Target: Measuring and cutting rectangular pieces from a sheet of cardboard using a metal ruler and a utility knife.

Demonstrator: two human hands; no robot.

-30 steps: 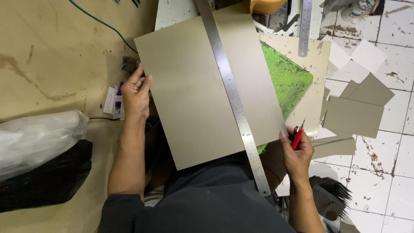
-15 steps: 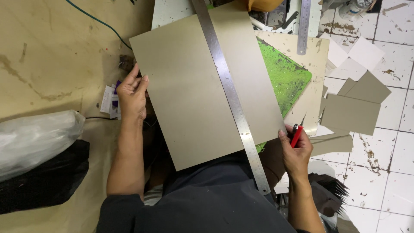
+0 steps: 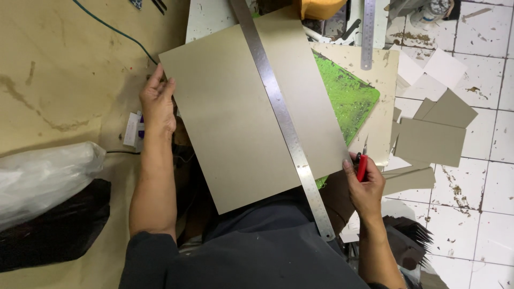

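At far left a crinkled translucent plastic bag (image 3: 45,179) lies on tan kraft paper (image 3: 59,69), which is smooth but stained, with a thin green cable (image 3: 115,32) curving across it. A small white packet (image 3: 131,130) sits just beside the left wrist.

The left hand (image 3: 158,104) lies flat, fingers stretched along the left edge of a large grey board (image 3: 235,112), a matte, stiff rectangle of card tilted on the work surface in the middle of the view. A long steel ruler (image 3: 284,123), thin and shiny with fine markings, lies diagonally across the board from top centre to its lower right corner and beyond.

Under the board's right side shows a green cutting mat (image 3: 353,96), speckled and scuffed, resting on a beige sheet (image 3: 383,69). A 2nd, shorter steel ruler (image 3: 367,35) lies upright above it.

The right hand (image 3: 365,184) touches the board's lower right edge and is closed around a red-handled knife (image 3: 362,165). The 2 hands are well apart, 1 on each side of the board.

At right, angular grey card offcuts (image 3: 433,136) and white paper scraps (image 3: 428,75) lie on dirty, glossy white floor tiles (image 3: 482,214).
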